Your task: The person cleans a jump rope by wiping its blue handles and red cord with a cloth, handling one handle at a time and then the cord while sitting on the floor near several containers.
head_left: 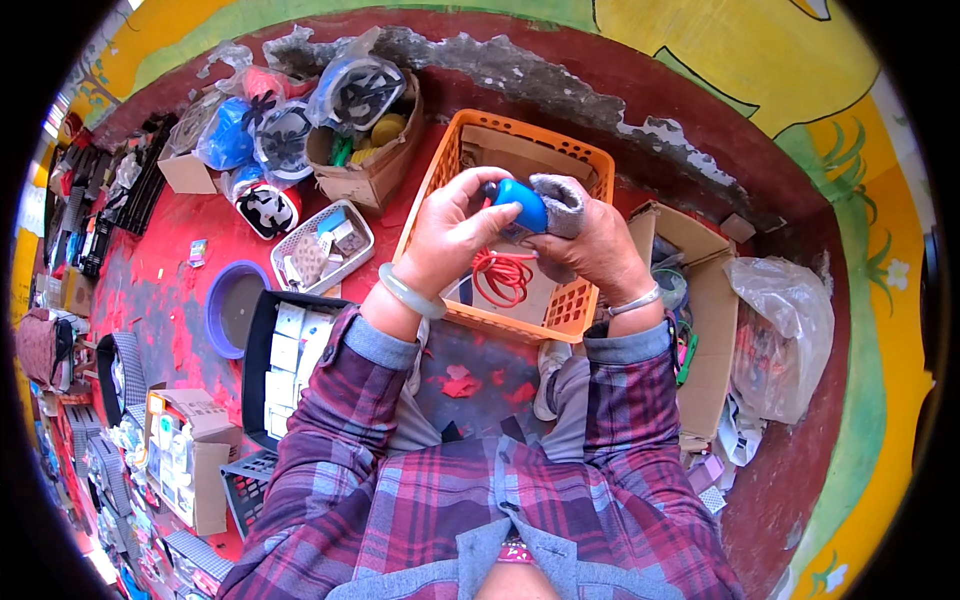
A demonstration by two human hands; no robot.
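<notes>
My left hand [452, 232] and my right hand [592, 248] meet over an orange plastic basket [437, 178]. Between them I hold a small blue rounded device [522, 205] with a dark end. My right hand also grips a grey cloth [560, 200] pressed against the blue device. A red coiled cord [503, 274] hangs below the hands into the basket, over a piece of cardboard. A pale green bangle sits on my left wrist and a thin silver one on my right.
A black crate of white boxes [283, 350] stands at my left knee, beside a purple bowl [232, 305] and a white mesh tray [325, 245]. Cardboard boxes of bagged goods [365, 120] lie behind. An open carton [705, 300] and a plastic bag [785, 330] sit at right.
</notes>
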